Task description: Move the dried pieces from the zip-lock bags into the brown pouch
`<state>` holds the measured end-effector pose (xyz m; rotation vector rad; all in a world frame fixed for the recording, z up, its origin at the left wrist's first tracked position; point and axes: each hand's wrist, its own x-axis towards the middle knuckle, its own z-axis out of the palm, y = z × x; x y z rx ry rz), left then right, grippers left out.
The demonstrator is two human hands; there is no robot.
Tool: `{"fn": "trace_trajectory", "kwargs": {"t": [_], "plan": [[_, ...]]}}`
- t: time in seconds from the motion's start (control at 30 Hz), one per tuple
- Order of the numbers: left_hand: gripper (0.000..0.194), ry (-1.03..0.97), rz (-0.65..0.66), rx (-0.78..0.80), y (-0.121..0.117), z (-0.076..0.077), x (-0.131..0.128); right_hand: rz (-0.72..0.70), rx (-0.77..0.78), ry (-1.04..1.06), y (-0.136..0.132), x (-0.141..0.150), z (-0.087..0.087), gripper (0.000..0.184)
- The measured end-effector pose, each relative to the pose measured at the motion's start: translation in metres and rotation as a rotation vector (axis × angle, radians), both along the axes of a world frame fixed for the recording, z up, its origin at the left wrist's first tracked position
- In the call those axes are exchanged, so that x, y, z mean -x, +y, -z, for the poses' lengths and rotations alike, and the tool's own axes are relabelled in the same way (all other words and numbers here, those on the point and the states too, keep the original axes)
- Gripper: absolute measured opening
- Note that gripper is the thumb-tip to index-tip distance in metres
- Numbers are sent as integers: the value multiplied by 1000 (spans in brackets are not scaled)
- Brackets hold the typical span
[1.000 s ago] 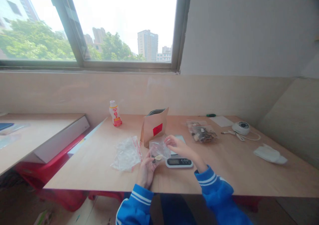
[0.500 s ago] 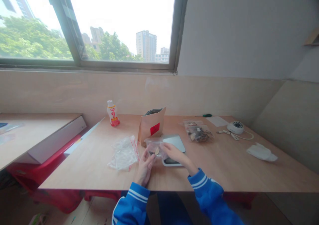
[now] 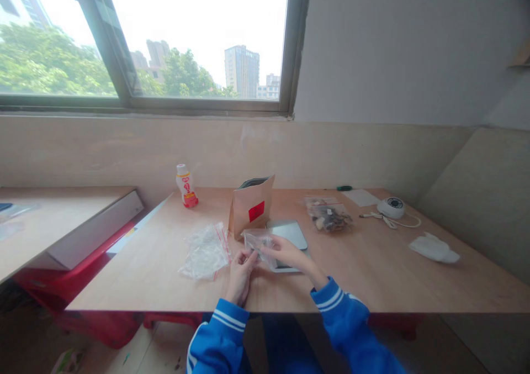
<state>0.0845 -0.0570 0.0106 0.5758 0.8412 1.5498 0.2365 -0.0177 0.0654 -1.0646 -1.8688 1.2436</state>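
Observation:
Between my hands is a small clear zip bag (image 3: 257, 240) with a few dark and pale pieces low inside it. My left hand (image 3: 242, 266) pinches its lower left corner. My right hand (image 3: 287, 252) is closed on the bag's right side, its fingertips partly behind or inside the plastic; I cannot tell which. Under my right hand lies a silver-topped digital scale (image 3: 292, 231), its front part hidden. Just behind the bag stands an open brown paper pouch (image 3: 252, 208) with a red label. A pile of clear zip bags (image 3: 205, 255) lies left of my left hand.
A drink bottle (image 3: 187, 187) stands at the back left. To the right are filled zip bags (image 3: 329, 215), a white sheet (image 3: 360, 198), a green-handled tool (image 3: 344, 188), a white dome camera (image 3: 391, 208) with its cable, and a crumpled white plastic bag (image 3: 434, 248).
The right hand has shifted slightly left across the small bag, and its pieces show less clearly. My left fingers have drawn in at the bag's corner. The view has tilted a little.

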Motion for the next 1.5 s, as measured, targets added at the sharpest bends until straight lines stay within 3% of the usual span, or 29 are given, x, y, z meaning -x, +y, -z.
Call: {"fn": "trace_trajectory", "kwargs": {"t": [0.27,0.43,0.53,0.63,0.83,0.93,1.03,1.13,1.33,1.5], "plan": [[37,-17,48,21,-2,-6,1,56,-11,68,1,-4,-5,44],[35,-83,7,43,1,0,3,139,-26,124,7,-7,6,37],[36,-102,-11,51,3,5,5,233,-54,163,18,-15,1,36],[34,-133,-33,73,3,8,6,283,-111,186,34,-23,-28,37],[27,-155,-42,135,3,6,6,330,-395,236,65,-11,-125,29],[28,-155,-37,145,2,4,6,271,-542,106,78,5,-150,19],[32,-165,-34,150,0,2,5,158,-639,-131,89,18,-152,8],[34,-164,-15,150,-1,-2,5,94,-660,-283,95,22,-143,16],[37,-180,-24,157,0,-3,5,148,-676,-149,99,23,-136,30],[36,-188,-16,154,1,-1,5,257,-677,5,106,32,-131,24]]}}
